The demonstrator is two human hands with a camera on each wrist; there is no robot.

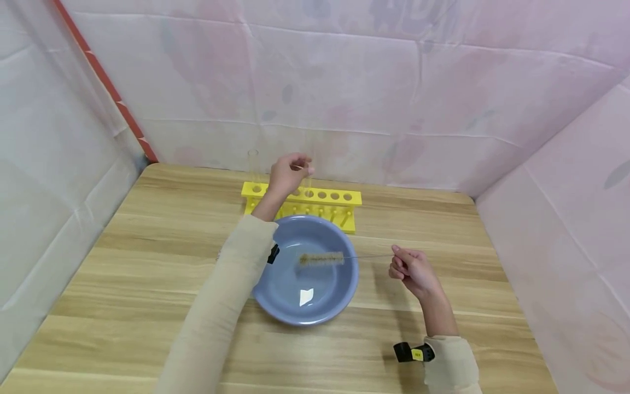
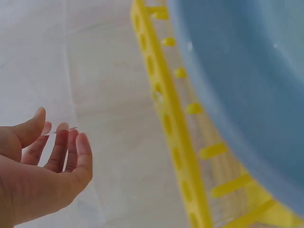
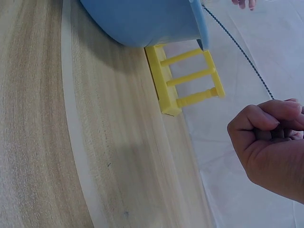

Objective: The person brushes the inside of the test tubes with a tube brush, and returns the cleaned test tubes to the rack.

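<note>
My left hand (image 1: 291, 172) is over the yellow test tube rack (image 1: 301, 198), fingers loosely bent and thumb apart from them. Beside its fingertips a clear test tube (image 1: 308, 183) stands in a rack hole, hard to make out against the pale backdrop. A thin line shows between the fingers in the left wrist view. Another glass test tube (image 1: 254, 167) stands upright at the rack's left end. With thumb and curled fingers, my right hand (image 1: 415, 269) pinches the twisted wire handle of a test tube brush (image 1: 321, 259). Its bristle head is over the blue basin (image 1: 346, 284).
The basin sits on the wooden table (image 1: 379, 339) just in front of the rack, partly covering its pegs. Pale patterned sheets (image 1: 344, 93) stand behind and at both sides. My left forearm (image 1: 221, 306) crosses over the basin's left rim.
</note>
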